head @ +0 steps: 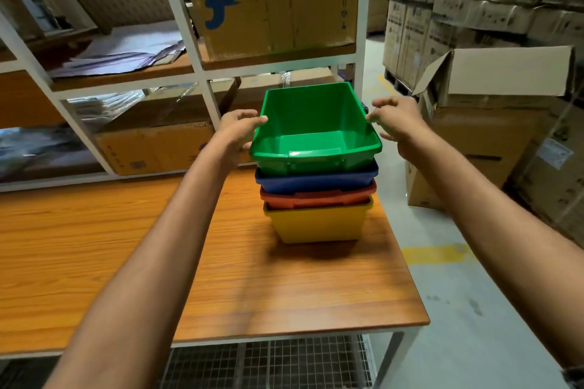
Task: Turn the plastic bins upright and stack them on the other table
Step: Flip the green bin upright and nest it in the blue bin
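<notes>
Seating: I am watching the green bin (316,129) sitting upright as the top of a nested stack on the wooden table (126,246), above the blue bin (316,178), the red bin (317,196) and the yellow bin (317,224) at the bottom.
Left hand: the left hand (235,133) is lying against the green bin's left rim, fingers curled at its edge; I am reading that as a light hold, though the grip is not clear.
Right hand: the right hand (398,120) is hovering just beside the right rim with fingers spread loose, fingertips at most brushing it, gripping nothing.
Step in hand: I am judging this as the placing or settling of the top bin.
Stack: the green bin is looking slightly tilted, its far end riding higher than its near lip.
Next move: I am thinking it calls for a gentle press on both rims to level the bin, then drawing both hands clear without nudging the stack toward the table's right edge.
Remaining: I am seeing no overturned bins here, so I cannot tell how many are left.
</notes>
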Tool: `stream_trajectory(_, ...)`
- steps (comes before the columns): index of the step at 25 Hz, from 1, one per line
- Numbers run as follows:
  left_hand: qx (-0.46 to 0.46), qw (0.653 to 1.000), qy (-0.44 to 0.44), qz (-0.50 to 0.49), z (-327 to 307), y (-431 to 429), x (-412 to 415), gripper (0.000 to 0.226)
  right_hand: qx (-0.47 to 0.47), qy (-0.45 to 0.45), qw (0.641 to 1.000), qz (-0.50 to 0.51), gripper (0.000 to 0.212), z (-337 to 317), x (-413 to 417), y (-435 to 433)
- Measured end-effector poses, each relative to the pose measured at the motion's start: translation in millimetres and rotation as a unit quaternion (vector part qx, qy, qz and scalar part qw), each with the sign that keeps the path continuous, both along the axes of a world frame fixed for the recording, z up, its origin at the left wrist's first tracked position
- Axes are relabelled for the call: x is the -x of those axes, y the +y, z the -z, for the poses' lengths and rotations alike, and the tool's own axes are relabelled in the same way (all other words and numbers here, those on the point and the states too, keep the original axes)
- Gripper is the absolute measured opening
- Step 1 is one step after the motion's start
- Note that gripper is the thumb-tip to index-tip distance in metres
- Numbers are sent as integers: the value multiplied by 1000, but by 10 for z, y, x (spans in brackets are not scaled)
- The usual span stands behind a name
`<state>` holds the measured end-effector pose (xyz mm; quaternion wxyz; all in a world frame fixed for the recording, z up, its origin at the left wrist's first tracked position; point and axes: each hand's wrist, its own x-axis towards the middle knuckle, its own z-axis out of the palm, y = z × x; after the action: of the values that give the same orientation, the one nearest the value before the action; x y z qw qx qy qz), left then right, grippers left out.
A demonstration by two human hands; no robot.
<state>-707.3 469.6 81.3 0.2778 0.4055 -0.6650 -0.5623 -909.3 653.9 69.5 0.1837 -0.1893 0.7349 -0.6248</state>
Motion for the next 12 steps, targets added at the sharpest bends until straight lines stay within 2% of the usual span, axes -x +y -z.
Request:
stream_trajectory(5, 129, 990, 58, -17, -24, 409, -162, 40, -1, 190, 982, -13, 41, 18, -149, 203)
stream_trajectory(10, 226, 969, 85, -50, 64, 822, -339, 37, -4, 296, 955, -35, 37, -3, -425, 425)
stream_trajectory(12, 257, 960, 74, -81, 161, 969, -445, 37, 11, 305, 950, -59, 37, -13, -529, 544)
